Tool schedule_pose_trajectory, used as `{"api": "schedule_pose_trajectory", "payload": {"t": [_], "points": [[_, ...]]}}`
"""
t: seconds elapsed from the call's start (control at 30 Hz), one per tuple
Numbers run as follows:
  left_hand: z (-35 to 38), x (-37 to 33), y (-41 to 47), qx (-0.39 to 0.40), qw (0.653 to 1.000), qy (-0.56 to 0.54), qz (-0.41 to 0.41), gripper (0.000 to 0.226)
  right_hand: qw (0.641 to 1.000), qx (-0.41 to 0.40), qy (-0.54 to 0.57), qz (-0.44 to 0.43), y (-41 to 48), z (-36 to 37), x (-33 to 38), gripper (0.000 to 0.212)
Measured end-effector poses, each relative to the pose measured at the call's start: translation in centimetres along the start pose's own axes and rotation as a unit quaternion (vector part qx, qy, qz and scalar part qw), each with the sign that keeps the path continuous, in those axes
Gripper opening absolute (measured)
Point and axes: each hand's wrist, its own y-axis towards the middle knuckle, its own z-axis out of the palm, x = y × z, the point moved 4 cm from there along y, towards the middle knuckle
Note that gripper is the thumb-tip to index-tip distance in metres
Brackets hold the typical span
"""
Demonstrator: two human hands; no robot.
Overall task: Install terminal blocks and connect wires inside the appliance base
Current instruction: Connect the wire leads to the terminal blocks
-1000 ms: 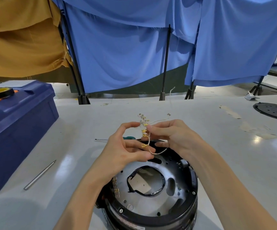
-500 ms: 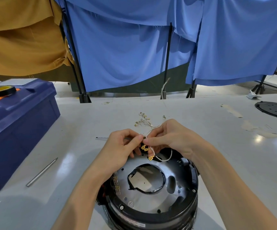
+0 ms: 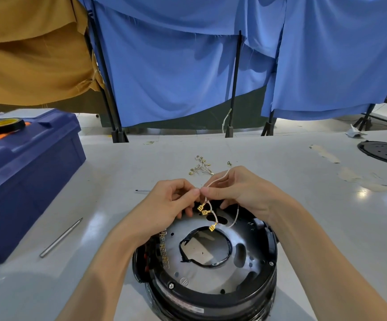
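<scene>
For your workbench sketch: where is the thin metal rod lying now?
In the head view the metal rod lies on the table, left of the left hand, between the blue toolbox and the black appliance base.

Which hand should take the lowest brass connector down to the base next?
Left, probably. The left hand sits beside the brass connectors and above the terminal row in the base; the right hand pinches the wire higher up.

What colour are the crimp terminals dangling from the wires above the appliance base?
Brass-gold terminals, on pale wires; head view, the only one.
</scene>
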Motion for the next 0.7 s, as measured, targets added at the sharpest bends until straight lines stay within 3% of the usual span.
{"api": "schedule_pose_trajectory", "payload": {"t": [0.3,0.4,0.5,0.6,0.7], "points": [[-0.4,0.5,-0.6,0.053,0.997,0.034,-0.05,0.018,0.997,0.014,-0.069,-0.024,-0.6,0.0,0.8,0.009],[-0.6,0.8,-0.5,0.036,0.997,0.027,-0.055,0.021,1.0,0.018,-0.003,-0.018,-0.3,0.6,0.4,0.01],[-1.4,1.1,-0.3,-0.054,0.998,0.006,-0.034,0.028,0.992,0.043,0.11,0.036,-0.1,1.2,-0.2,0.011],[-2.6,2.5,-0.8,-0.199,0.98,0.014,-0.012,0.029,0.987,0.056,0.121,0.092,-0.2,2.4,-1.0,0.011],[-2.5,4.5,-1.6,-0.229,0.973,-0.004,-0.033,0.025,0.983,0.064,0.1,0.138,-0.3,4.1,-1.8,0.02]]}}
